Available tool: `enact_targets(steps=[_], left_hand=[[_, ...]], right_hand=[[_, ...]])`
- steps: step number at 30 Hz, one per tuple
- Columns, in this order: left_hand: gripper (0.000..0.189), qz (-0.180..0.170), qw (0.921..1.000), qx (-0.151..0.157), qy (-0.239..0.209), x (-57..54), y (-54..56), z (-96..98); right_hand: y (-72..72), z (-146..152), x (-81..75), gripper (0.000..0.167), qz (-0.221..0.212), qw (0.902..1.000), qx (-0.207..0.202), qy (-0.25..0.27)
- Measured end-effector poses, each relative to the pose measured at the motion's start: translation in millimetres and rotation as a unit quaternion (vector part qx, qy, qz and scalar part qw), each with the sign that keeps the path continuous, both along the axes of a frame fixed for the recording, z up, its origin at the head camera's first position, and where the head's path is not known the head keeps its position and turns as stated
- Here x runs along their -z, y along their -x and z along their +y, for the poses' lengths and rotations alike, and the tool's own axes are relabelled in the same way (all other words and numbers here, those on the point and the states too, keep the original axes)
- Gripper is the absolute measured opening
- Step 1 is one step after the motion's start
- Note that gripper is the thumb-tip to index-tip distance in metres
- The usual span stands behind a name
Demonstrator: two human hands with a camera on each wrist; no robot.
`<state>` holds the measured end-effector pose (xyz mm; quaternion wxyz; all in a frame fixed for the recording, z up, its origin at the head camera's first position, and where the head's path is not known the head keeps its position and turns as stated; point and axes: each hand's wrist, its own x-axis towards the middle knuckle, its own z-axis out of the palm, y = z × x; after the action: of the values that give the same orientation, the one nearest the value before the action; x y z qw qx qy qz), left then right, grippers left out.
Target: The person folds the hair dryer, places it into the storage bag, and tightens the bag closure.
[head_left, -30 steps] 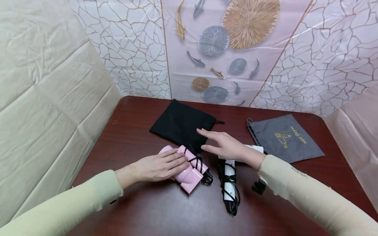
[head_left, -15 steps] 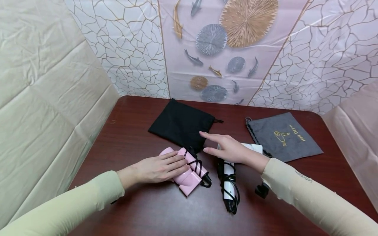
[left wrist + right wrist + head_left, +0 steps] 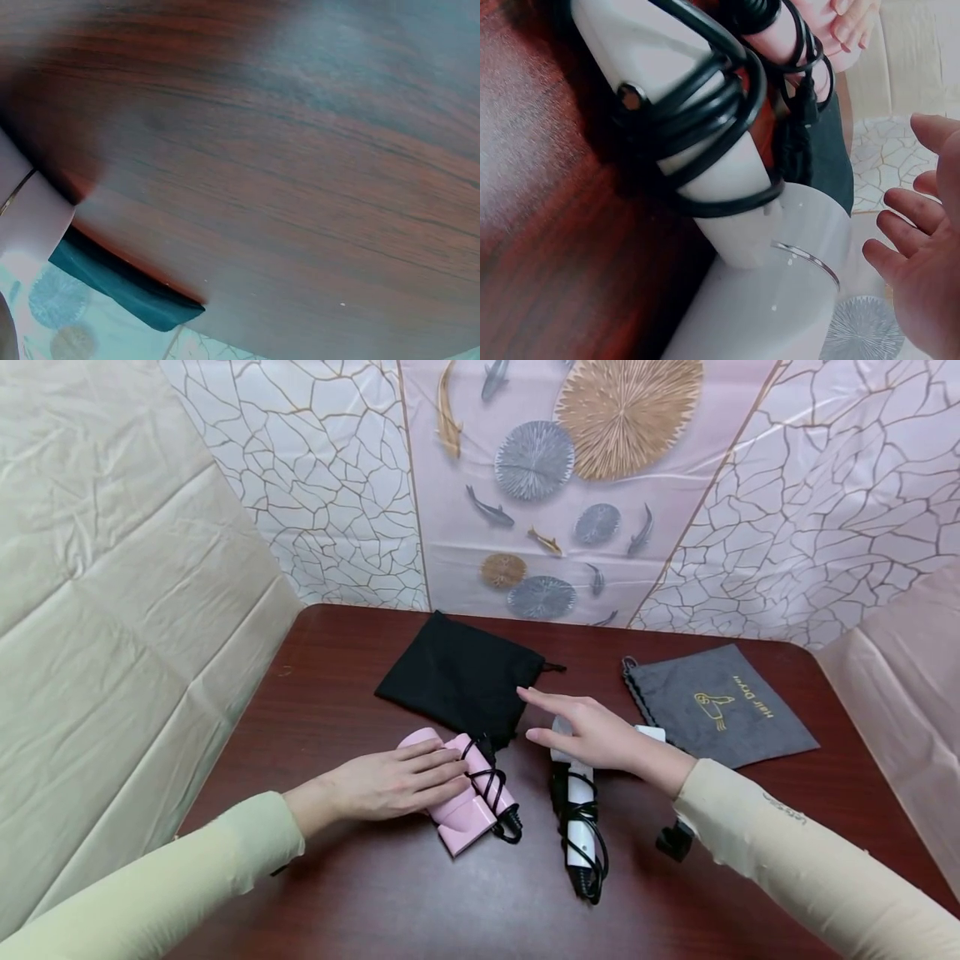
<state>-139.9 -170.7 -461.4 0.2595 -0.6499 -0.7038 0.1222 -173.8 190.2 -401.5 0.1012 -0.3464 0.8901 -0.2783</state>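
Observation:
My left hand (image 3: 390,783) lies over a pink folding hair dryer (image 3: 465,820), its fingers stretched across the top. A black cord (image 3: 491,777) is wound on the pink dryer's handle. In the left wrist view, part of the pink dryer's barrel (image 3: 30,214) shows at the edge. My right hand (image 3: 596,735) hovers with spread fingers over a white hair dryer (image 3: 581,843) and holds nothing. That dryer's barrel (image 3: 772,300) is partly hidden by the hand in the head view. Black cord (image 3: 705,112) wraps its handle.
Behind the pink dryer lies a flat black drawstring bag (image 3: 461,672). A grey drawstring bag (image 3: 723,706) with yellow "Hair Dryer" lettering lies at the right. Everything rests on a dark red-brown wooden table (image 3: 337,893), with hanging cloth (image 3: 337,485) at the back and sides.
The pink dryer has shifted slightly left under my left hand. My right hand has moved a little to the right over the white dryer, which stays in place.

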Motion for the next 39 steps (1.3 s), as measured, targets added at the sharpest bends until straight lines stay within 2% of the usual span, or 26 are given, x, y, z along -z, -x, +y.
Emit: enact_targets(steps=[10,15,22,26,33,39], left_hand=[[0.048,0.012,0.9999,0.006,0.001,-3.7,0.0,-6.3],[0.051,0.016,0.9998,-0.006,0.010,-4.9,-0.5,-8.4],[0.046,0.000,0.9997,-0.022,0.008,-7.2,0.2,-10.7],[0.048,-0.013,0.9996,-0.027,0.005,-13.6,2.1,-12.9],[0.079,-0.069,0.9968,-0.040,-0.002,-28.9,9.6,-17.7],[0.082,-0.078,0.9948,-0.065,-0.009,-45.4,22.1,-17.6]], right_hand=[[3.5,6.5,-2.2,0.068,-0.008,0.9999,0.011,-0.003],[1.8,7.5,-4.2,0.068,-0.006,0.9999,0.013,-0.006],[-1.2,9.0,-4.7,0.067,-0.004,0.9998,0.015,-0.015],[-3.0,9.1,-4.6,0.068,0.009,0.9998,0.010,-0.014],[-8.4,8.8,-5.0,0.068,0.015,0.9999,0.004,-0.007],[-12.5,8.5,-3.7,0.068,0.007,0.9999,0.008,-0.007]])
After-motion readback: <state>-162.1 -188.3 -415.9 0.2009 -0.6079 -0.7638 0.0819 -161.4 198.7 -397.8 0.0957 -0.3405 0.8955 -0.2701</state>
